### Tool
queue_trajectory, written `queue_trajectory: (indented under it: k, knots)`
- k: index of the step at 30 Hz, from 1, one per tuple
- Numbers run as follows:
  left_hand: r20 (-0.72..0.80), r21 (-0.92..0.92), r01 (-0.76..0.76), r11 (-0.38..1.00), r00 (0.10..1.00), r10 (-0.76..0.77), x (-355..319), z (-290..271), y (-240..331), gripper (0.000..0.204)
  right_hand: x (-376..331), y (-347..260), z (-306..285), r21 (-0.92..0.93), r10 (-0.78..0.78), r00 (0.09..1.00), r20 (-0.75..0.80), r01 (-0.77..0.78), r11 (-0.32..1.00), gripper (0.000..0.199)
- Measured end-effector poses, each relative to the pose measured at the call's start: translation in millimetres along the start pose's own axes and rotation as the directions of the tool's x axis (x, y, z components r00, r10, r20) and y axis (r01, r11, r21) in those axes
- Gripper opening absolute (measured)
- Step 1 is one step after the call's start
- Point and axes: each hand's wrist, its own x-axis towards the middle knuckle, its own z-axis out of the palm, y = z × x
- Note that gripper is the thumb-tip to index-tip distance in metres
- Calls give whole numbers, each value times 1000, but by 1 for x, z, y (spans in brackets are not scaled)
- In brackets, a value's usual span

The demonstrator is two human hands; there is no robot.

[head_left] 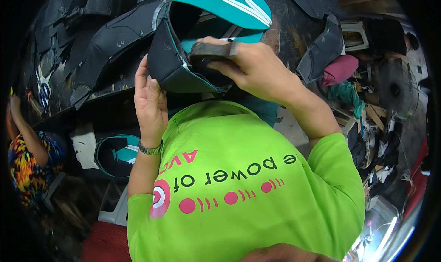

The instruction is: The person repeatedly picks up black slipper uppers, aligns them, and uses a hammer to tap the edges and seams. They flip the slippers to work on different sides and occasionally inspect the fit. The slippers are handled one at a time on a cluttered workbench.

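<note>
Right grip is wrapped firmly round a dark, worn tool, fingers and thumb pinching it, and its exact kind is hard to make out! That tool sits right at the open mouth of a black case, which is tilted in front of the chest at the near edge of the dark surface. Over on the other side, the left grip is spread, fingers stretched up along the case's outer wall and thumb apart, a metal watch round the wrist. Teal lining shows inside the case, and above its mouth stands a teal flap crossed by white strips. Black padded panels crowd the surface to the left, with blue-handled scissors farther out; to the right lies a curved black panel, just beside a maroon cloth. Down at lower left, a second teal-lined case lies below the surface, and at the far left a co-worker's arm reaches up from a bright patterned top!
</note>
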Motion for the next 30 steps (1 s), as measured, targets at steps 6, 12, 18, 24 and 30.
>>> queue_trajectory:
  k: [6, 12, 18, 24, 30]
  knots:
    - [-14, 69, -53, 996, 998, 54, 4, 5, -3, 58, -15, 17, 12, -130, 97, 982, -160, -119, 984, 48]
    - [-11, 47, -4, 999, 1000, 5, 8, 3, 1, 54, -16, 35, 7, -189, -101, 922, -374, 30, 981, 49]
    - [21, 12, -44, 999, 999, 44, 6, 9, 3, 49, 7, 56, -3, -415, -143, 857, -495, -89, 906, 50]
    - [66, 23, -59, 998, 996, 58, 6, 5, 2, 49, 16, 74, -20, -327, -106, 870, -481, -66, 943, 42]
    - [75, 11, -47, 999, 996, 46, 8, 5, 2, 49, 20, 83, -26, -287, -79, 902, -424, -51, 957, 48]
